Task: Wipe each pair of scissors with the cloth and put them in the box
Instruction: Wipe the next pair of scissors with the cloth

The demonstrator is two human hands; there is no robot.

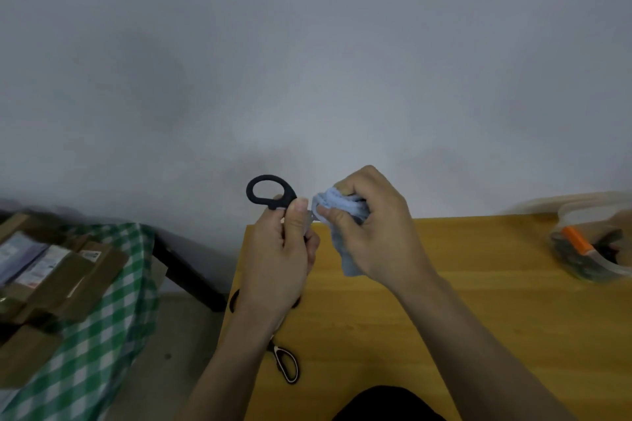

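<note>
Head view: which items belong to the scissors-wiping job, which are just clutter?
Job:
- black-handled scissors, gripped by left hand
- blue cloth, bunched in right hand
- scissors on the table
- clear box, far right on the wooden table

Lying about:
- cardboard packages
- green checked cloth

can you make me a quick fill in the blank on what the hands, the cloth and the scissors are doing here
1. The left hand holds scissors with a ____ handle.
2. The right hand grips a light ____ cloth.
3. Another pair of scissors lies on the ____ table, below the left forearm.
4. The clear box stands at the table's far ____ side.

Missing words: black; blue; wooden; right
</note>
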